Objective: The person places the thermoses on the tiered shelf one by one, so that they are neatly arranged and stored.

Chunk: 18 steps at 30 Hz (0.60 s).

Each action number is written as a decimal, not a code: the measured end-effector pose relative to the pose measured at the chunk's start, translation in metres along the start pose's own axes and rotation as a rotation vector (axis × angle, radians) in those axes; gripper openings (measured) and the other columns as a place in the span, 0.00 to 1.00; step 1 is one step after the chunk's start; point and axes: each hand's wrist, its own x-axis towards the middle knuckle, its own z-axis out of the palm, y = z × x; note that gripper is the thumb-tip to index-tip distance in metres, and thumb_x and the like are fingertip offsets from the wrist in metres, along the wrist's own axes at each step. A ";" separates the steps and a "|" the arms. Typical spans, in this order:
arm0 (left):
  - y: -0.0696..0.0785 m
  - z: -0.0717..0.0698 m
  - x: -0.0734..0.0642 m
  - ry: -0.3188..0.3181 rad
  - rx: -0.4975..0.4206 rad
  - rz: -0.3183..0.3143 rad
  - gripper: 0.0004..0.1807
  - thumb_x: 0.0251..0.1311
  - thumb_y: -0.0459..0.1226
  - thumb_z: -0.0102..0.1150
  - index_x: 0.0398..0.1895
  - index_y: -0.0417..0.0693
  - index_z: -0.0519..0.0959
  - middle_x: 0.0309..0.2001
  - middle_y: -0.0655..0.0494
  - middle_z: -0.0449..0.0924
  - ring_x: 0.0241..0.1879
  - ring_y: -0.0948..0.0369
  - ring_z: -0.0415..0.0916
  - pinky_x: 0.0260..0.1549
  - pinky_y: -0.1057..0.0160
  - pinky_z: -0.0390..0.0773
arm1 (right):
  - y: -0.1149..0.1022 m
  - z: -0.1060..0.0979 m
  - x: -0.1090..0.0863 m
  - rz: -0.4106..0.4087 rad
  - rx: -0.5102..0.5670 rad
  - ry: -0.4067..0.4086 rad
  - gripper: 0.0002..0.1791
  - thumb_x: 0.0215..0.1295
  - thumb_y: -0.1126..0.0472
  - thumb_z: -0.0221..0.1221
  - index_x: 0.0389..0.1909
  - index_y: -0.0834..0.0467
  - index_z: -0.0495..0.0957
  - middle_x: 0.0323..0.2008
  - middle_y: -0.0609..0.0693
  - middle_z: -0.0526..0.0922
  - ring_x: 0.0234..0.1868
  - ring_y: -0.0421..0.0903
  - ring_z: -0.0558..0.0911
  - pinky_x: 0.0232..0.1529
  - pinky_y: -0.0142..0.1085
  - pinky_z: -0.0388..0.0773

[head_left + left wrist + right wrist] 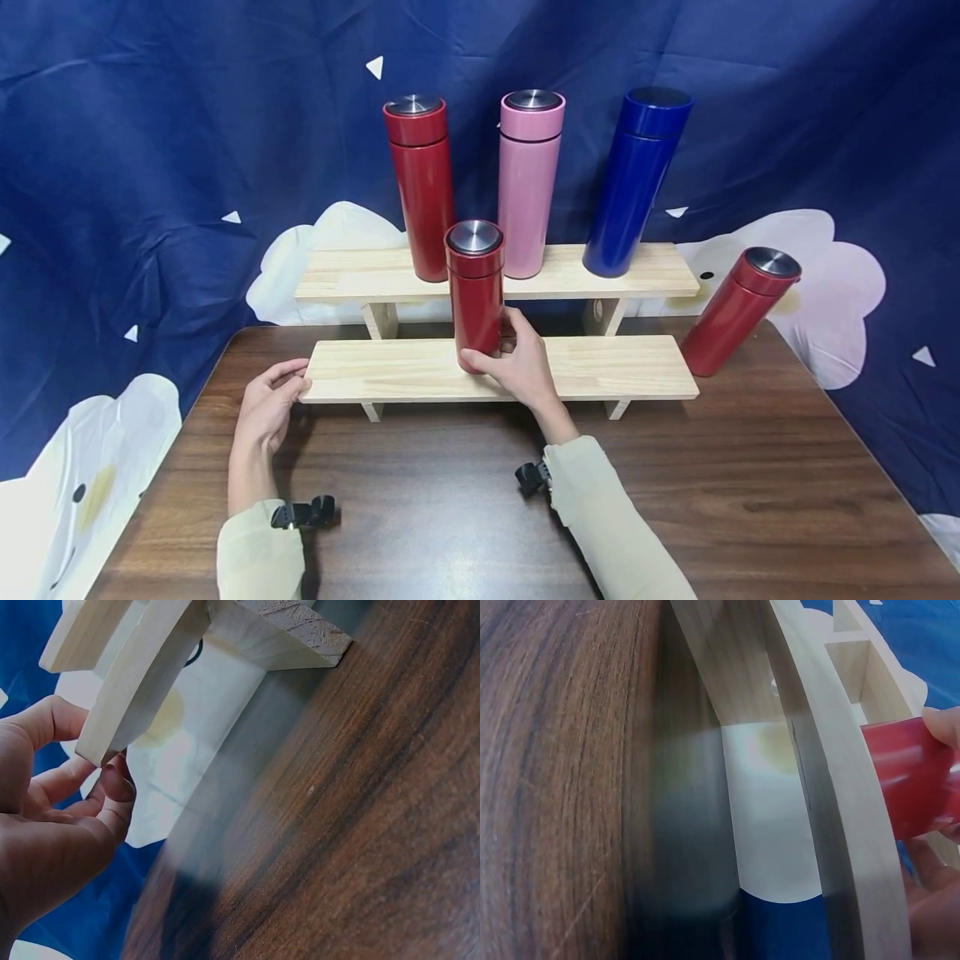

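In the head view my right hand grips a red thermos bottle low on its body, thumb in front. The bottle stands upright on the lower board of a two-tier wooden shelf, near its middle. My left hand pinches the left end of that board; in the left wrist view its fingertips lie against the board's corner. On the upper tier stand another red thermos, a pink thermos and a blue thermos. The right wrist view shows the gripped bottle's base meeting the board.
One more red thermos stands on the brown wooden table, just off the shelf's right end. Behind everything hangs a dark blue cloth with white cloud shapes. Both wrists wear black camera straps.
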 end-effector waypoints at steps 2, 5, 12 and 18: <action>0.000 0.000 0.000 -0.001 -0.006 0.001 0.23 0.58 0.20 0.52 0.59 0.25 0.70 0.40 0.58 0.77 0.39 0.66 0.74 0.37 0.74 0.75 | 0.000 0.000 0.000 0.003 -0.007 0.008 0.38 0.50 0.59 0.78 0.63 0.58 0.72 0.52 0.55 0.82 0.47 0.52 0.82 0.48 0.48 0.83; 0.001 0.000 -0.001 -0.001 -0.013 -0.001 0.22 0.59 0.20 0.52 0.59 0.25 0.71 0.40 0.58 0.77 0.39 0.66 0.74 0.37 0.74 0.75 | 0.000 -0.001 0.000 0.007 -0.018 0.010 0.38 0.50 0.59 0.77 0.62 0.58 0.72 0.52 0.54 0.81 0.47 0.50 0.82 0.48 0.46 0.83; 0.002 -0.001 -0.001 -0.006 0.002 -0.004 0.24 0.59 0.20 0.52 0.61 0.24 0.68 0.42 0.58 0.77 0.40 0.66 0.74 0.38 0.75 0.75 | -0.002 -0.003 0.001 0.033 -0.006 -0.026 0.40 0.51 0.58 0.77 0.65 0.58 0.70 0.54 0.55 0.80 0.49 0.50 0.82 0.52 0.44 0.81; 0.001 -0.001 -0.001 -0.006 -0.002 -0.006 0.24 0.59 0.20 0.52 0.61 0.24 0.69 0.41 0.57 0.76 0.38 0.66 0.74 0.37 0.75 0.75 | -0.002 -0.012 -0.003 0.051 0.026 -0.022 0.41 0.52 0.58 0.76 0.67 0.56 0.69 0.53 0.54 0.79 0.52 0.51 0.80 0.55 0.48 0.79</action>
